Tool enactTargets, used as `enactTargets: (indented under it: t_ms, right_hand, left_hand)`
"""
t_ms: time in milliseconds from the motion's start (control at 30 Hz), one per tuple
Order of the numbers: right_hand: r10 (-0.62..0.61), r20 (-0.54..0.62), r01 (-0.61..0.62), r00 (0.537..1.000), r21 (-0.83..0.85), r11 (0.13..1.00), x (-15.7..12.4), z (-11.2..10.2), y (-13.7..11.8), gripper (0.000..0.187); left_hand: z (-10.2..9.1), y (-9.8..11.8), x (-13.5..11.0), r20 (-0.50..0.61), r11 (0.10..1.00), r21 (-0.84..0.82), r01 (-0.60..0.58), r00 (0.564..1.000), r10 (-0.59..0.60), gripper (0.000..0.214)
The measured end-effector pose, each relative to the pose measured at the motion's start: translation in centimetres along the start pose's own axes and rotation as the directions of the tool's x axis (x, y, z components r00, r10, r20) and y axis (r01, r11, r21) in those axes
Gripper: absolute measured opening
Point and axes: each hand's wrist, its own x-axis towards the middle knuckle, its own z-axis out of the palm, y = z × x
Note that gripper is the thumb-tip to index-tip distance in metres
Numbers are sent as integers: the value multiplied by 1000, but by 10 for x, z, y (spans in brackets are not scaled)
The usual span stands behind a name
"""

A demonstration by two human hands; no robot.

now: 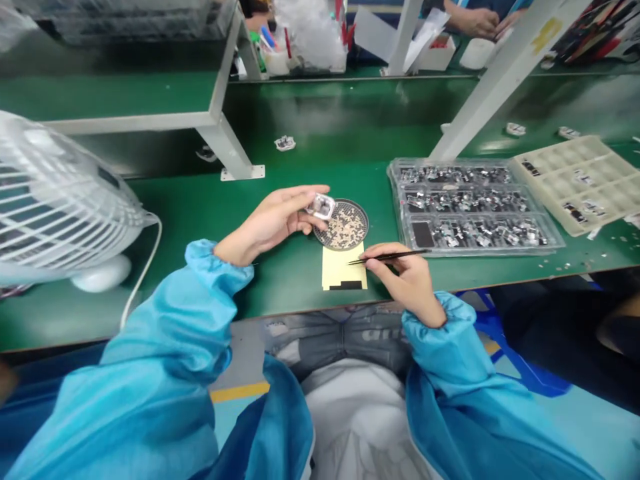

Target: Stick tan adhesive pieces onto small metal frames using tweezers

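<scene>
Between the fingers of my left hand (280, 217) is a small whitish square housing (323, 206), tilted so its open face shows; the exact kind of part is not clear. It is held over the rim of a round dark dish (367, 230) filled with tiny pale and dark pieces. My right hand (403, 273) pinches black tweezers (393, 256), whose tips point left above a yellow paper pad (340, 267). Whether the tips hold anything is too small to tell. A black strip (346, 285) lies along the pad's near edge.
Right of the dish stands a clear compartment tray (480, 252) of small parts, with a cream divided tray (600, 170) beyond. A white fan (60, 200) occupies the left side. A metal shelf leg (227, 143) meets the bench. Another person's hands (480, 23) show across the bench.
</scene>
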Motion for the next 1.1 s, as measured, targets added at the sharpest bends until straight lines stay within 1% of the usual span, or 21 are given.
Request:
enactTargets:
  t_ms: [67,100,133,200,233,267,300,333,533,633,700,733,800,867,900,967,1100]
  right_hand:
    - [-12,83,13,996,-22,1000,5,3,-4,22]
    - [-8,115,10,993,-19,1000,7,4,-5,24]
    - [-1,138,4,990,-20,1000,9,5,-6,27]
    - [14,177,-6,984,-49,999,13,6,-6,31]
    - [18,189,-5,982,-68,998,13,7,-6,31]
    - [18,199,-3,980,-80,997,14,7,-5,31]
    - [14,207,4,978,-86,996,13,6,-5,30]
    - [7,213,11,977,-85,996,13,6,-4,28]
    - [-28,236,43,971,-59,997,9,4,-2,15]
    - [-38,247,48,968,-35,998,9,3,-3,12]
    - [-78,236,70,968,43,997,9,3,-5,10]
    - [-116,216,98,970,94,991,10,4,-6,9]
    - [-218,135,196,967,161,967,11,6,-8,9]
    - [-323,56,313,945,140,939,13,9,-8,12]
    - [-367,36,361,930,107,926,14,11,-8,13]
    - [-417,44,416,908,40,909,16,14,-6,16]
    - [-427,101,430,899,-8,903,15,14,-2,20]
  left_hand:
    - [0,-6,-14,53,997,72,24,998,-28,36]
    - [1,-8,-18,117,992,115,44,992,-57,36]
    - [2,-10,-21,198,985,158,68,975,-99,36]
    - [5,-12,-25,351,965,235,115,916,-194,35]
    - [7,-13,-27,401,954,269,133,885,-236,34]
    - [9,-14,-28,427,944,296,145,864,-267,33]
    - [11,-15,-29,432,936,317,150,856,-284,32]
    - [13,-15,-30,423,930,335,150,858,-291,31]
    - [18,-11,-33,358,890,440,121,885,-298,27]
    - [21,-11,-33,328,896,415,156,893,-308,29]
    - [23,-12,-34,304,904,385,186,899,-314,26]
    - [24,-13,-35,292,905,380,193,903,-315,24]
    - [27,-15,-36,269,902,387,192,912,-310,20]
    - [28,-17,-37,254,902,392,181,921,-295,18]
    - [29,-18,-37,250,905,388,177,925,-288,17]
    - [29,-19,-37,245,911,375,174,929,-278,17]
    - [29,-19,-37,230,903,384,193,927,-297,22]
